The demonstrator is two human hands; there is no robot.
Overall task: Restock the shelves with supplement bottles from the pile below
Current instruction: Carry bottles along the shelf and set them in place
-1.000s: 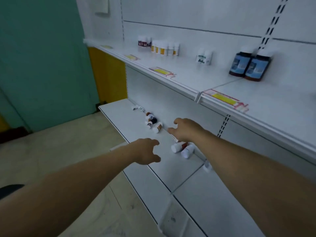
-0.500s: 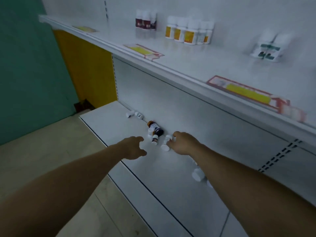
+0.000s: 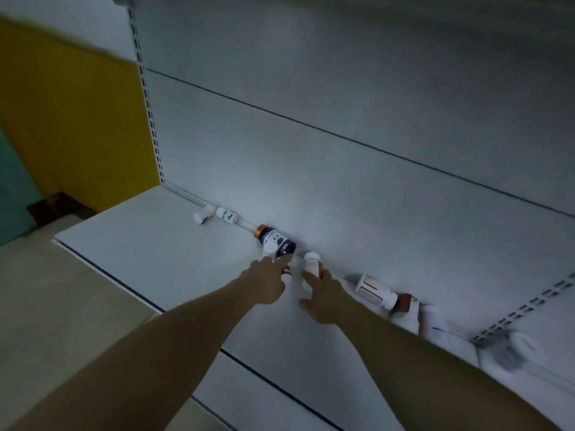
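Both hands have advanced to the bottles against the back panel: the left hand (image 3: 268,283) and right hand (image 3: 323,295), grip apart, reach the dark bottle (image 3: 276,241) and white bottle (image 3: 312,263), so pickup is imminent.

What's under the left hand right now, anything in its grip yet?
Under the left hand a small white-capped bottle peeks out past the fingertips, lying on the bottom shelf. The hand covers most of it, so whether the fingers touch or grip it cannot be seen.
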